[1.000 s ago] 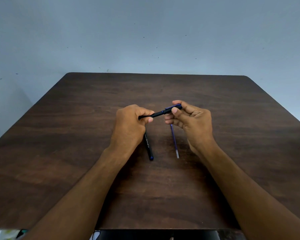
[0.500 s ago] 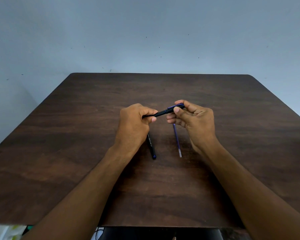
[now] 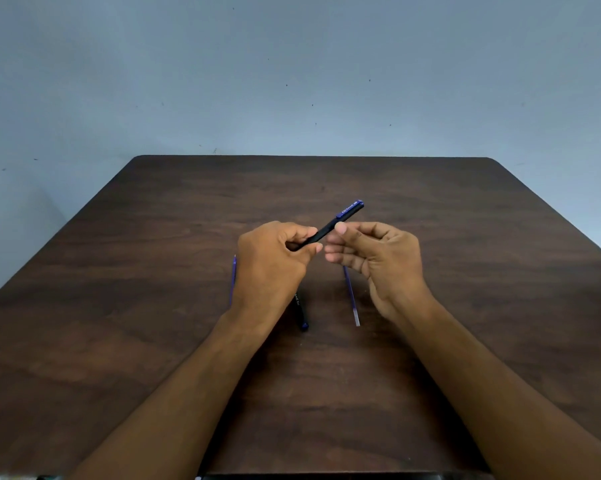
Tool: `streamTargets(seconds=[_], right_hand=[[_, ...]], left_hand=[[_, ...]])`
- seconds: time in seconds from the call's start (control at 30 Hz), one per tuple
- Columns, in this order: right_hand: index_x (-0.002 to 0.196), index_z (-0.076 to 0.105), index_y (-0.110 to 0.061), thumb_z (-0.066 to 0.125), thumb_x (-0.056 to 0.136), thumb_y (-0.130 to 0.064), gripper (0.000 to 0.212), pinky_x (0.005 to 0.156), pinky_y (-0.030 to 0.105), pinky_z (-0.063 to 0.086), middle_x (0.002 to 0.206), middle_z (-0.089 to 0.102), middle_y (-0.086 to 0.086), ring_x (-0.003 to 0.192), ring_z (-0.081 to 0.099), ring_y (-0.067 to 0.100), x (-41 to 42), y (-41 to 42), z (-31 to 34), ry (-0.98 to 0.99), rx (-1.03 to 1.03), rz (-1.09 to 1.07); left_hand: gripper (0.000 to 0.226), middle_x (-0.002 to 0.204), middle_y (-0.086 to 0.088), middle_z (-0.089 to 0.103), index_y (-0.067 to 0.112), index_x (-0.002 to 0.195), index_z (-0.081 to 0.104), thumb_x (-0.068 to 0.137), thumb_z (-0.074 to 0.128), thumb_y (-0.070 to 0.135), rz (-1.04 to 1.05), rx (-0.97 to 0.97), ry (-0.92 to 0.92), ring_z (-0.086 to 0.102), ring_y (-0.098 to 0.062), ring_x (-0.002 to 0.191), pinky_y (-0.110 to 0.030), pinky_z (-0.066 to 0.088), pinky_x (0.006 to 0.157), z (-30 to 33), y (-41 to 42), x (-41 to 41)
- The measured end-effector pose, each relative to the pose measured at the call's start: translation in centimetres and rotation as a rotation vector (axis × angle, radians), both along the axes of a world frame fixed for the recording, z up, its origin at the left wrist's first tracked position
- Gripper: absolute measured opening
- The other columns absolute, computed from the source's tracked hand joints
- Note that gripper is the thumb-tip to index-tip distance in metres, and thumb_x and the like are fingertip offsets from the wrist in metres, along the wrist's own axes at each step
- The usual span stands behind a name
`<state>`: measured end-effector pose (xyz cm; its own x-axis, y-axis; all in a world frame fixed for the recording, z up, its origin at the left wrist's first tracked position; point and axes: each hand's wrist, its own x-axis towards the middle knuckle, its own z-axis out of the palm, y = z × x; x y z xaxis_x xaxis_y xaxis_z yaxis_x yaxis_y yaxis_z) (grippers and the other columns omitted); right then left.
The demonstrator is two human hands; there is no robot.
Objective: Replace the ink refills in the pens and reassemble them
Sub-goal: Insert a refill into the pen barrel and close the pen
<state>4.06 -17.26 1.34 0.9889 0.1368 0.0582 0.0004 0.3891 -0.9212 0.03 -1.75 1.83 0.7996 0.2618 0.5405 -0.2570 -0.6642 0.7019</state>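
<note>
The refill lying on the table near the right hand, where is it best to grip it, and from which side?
Pinch the refill at its bare near half with the right hand, coming from above. It lies flat on the table; its far end is hidden under that hand's fingers.

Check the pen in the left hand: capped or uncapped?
Capped. The pen held by the left hand shows its blue clip and cap at the far end; the right hand is off it.

I see a dark wooden table (image 3: 153, 258) with rounded far corners, a speckled blue-grey wall (image 3: 292, 74) behind it, something dark under its near edge.
</note>
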Motion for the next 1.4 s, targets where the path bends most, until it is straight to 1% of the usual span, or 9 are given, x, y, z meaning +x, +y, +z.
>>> streamTargets(seconds=[0.27, 0.4, 0.5, 0.63, 0.83, 1.0, 1.17, 1.27, 1.4], right_hand=[[0.095, 0.071, 0.006, 0.081, 0.078, -0.009, 0.025, 0.064, 0.029, 0.061, 0.086, 0.076, 0.023, 0.075, 0.076, 0.032, -0.4, 0.5, 0.3, 0.034, 0.011, -0.04], [0.095, 0.074, 0.004, 0.083, 0.074, -0.012, 0.028, 0.061, 0.027, 0.06, 0.089, 0.077, 0.022, 0.081, 0.076, 0.034, -0.2, 0.2, 0.5, 0.053, 0.017, -0.06], [0.094, 0.076, 0.001, 0.083, 0.072, -0.014, 0.028, 0.066, 0.033, 0.062, 0.089, 0.078, 0.019, 0.084, 0.076, 0.035, -0.2, 0.1, 0.5, 0.032, -0.026, -0.077], [0.092, 0.078, -0.004, 0.083, 0.077, -0.014, 0.019, 0.074, 0.041, 0.063, 0.084, 0.079, 0.014, 0.08, 0.077, 0.031, -0.2, -0.3, 0.7, -0.002, -0.168, -0.116], [0.075, 0.08, -0.019, 0.089, 0.072, -0.026, 0.012, 0.063, 0.028, 0.059, 0.065, 0.076, -0.003, 0.065, 0.075, 0.014, 0.7, -2.2, 1.2, -0.044, -0.618, -0.367], [0.064, 0.074, -0.023, 0.09, 0.071, -0.024, 0.017, 0.042, 0.006, 0.04, 0.058, 0.07, -0.01, 0.053, 0.063, -0.008, 1.1, -4.1, 1.1, -0.027, -0.889, -0.417], [0.065, 0.072, -0.024, 0.091, 0.07, -0.023, 0.02, 0.046, 0.013, 0.043, 0.066, 0.07, -0.009, 0.059, 0.064, 0.0, 1.1, -5.0, 2.0, 0.036, -1.054, -0.328], [0.07, 0.071, -0.02, 0.092, 0.069, -0.019, 0.02, 0.048, 0.02, 0.046, 0.071, 0.072, -0.002, 0.058, 0.064, 0.006, 0.6, -5.0, 2.0, 0.073, -1.14, -0.218], [0.074, 0.07, -0.017, 0.09, 0.072, -0.019, 0.02, 0.052, 0.022, 0.049, 0.077, 0.073, 0.004, 0.06, 0.063, 0.01, -0.4, -4.7, 1.6, 0.042, -1.206, -0.235]], left_hand=[[0.03, 0.087, 0.01, 0.069, 0.023, 0.102, 0.075, 0.074, 0.085, 0.024, -0.062, 0.05, -0.045, 0.064, -0.005, 0.079, -0.027, 0.056, 0.07, 0.2, -1.5, -0.9], [0.036, 0.094, 0.004, 0.071, 0.018, 0.108, 0.074, 0.074, 0.084, 0.026, -0.084, 0.081, -0.063, 0.065, -0.007, 0.083, -0.026, 0.056, 0.074, 0.5, -2.3, -1.5], [0.039, 0.098, 0.001, 0.072, 0.016, 0.112, 0.073, 0.077, 0.081, 0.029, -0.103, 0.089, -0.042, 0.065, -0.006, 0.087, -0.018, 0.054, 0.078, 0.7, -2.3, -1.5], [0.033, 0.097, 0.003, 0.073, 0.016, 0.109, 0.075, 0.081, 0.078, 0.032, -0.089, 0.069, -0.047, 0.065, -0.003, 0.087, -0.011, 0.049, 0.08, 0.6, -2.0, -1.5], [0.025, 0.101, 0.004, 0.074, 0.019, 0.11, 0.075, 0.086, 0.075, 0.029, -0.029, 0.104, 0.024, 0.065, -0.005, 0.093, -0.02, 0.052, 0.085, 0.5, -1.1, -0.8], [0.017, 0.097, 0.008, 0.075, 0.023, 0.105, 0.077, 0.088, 0.073, 0.025, -0.039, 0.151, 0.089, 0.064, -0.001, 0.089, -0.006, 0.043, 0.079, 0.1, -0.9, -0.7], [0.015, 0.097, 0.007, 0.077, 0.021, 0.102, 0.078, 0.088, 0.073, 0.022, -0.042, 0.164, 0.11, 0.064, -0.002, 0.089, -0.016, 0.047, 0.083, 0.0, -0.8, -0.4], [0.013, 0.094, 0.007, 0.076, 0.022, 0.099, 0.079, 0.087, 0.074, 0.022, -0.023, 0.117, 0.101, 0.066, -0.003, 0.087, -0.013, 0.046, 0.08, -0.2, -0.5, -0.3], [0.009, 0.09, 0.008, 0.076, 0.022, 0.095, 0.079, 0.087, 0.074, 0.021, -0.008, 0.068, 0.076, 0.067, -0.002, 0.085, -0.011, 0.045, 0.077, -0.4, -0.3, -0.1]])
